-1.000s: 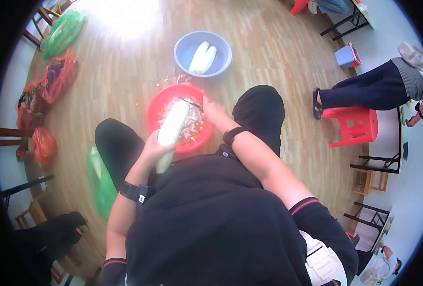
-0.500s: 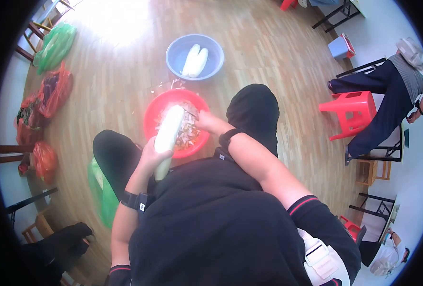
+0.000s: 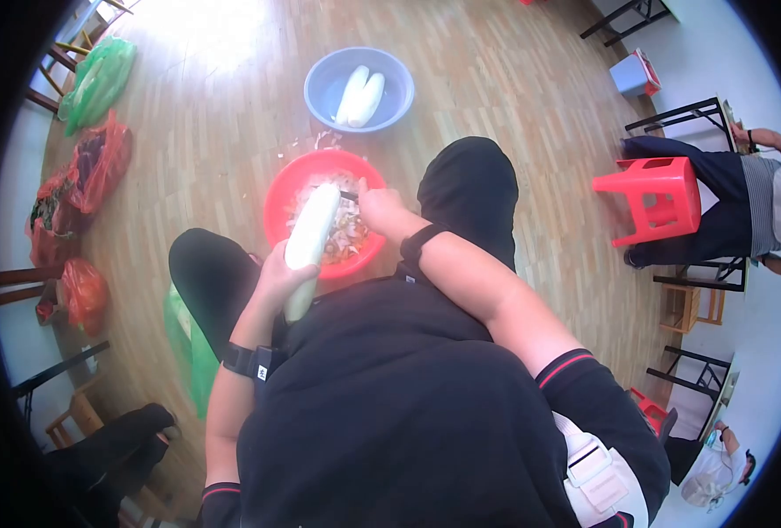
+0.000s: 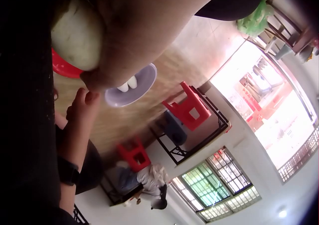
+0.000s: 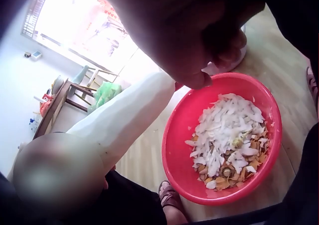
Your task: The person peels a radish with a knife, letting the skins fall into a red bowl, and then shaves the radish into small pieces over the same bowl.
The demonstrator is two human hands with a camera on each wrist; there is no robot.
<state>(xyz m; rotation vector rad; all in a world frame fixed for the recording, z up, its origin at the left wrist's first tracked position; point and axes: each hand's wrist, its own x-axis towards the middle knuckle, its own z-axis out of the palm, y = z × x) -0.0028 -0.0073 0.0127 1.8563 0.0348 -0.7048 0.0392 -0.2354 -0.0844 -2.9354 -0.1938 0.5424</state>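
Observation:
A long peeled white radish (image 3: 314,231) slants over the red basin (image 3: 278,198). My left hand (image 3: 282,280) grips its lower part, fingers wrapped round it. In my right hand (image 3: 384,213) is a thin, dark-bladed knife (image 3: 348,195), close beside the radish's upper end; most of its handle is hidden by the fingers. The right wrist view shows the radish's smooth white side (image 5: 127,108) and, in the basin, white peelings (image 5: 224,125) heaped over orange-brown ones (image 5: 259,160). The basin stands on the floor between the knees.
Beyond it, a blue-grey basin (image 3: 315,99) holds two white radishes (image 3: 366,101). A green bag (image 3: 195,348) lies by the left leg. Red bags (image 3: 100,167) and another green bag (image 3: 100,79) line the left side. A red stool (image 3: 650,201) and a standing person (image 3: 733,198) are at right.
The right hand and knife have shifted slightly along the radish's upper end, with less of the blade showing now. The left hand keeps its grip. The person at right has moved behind the stool.

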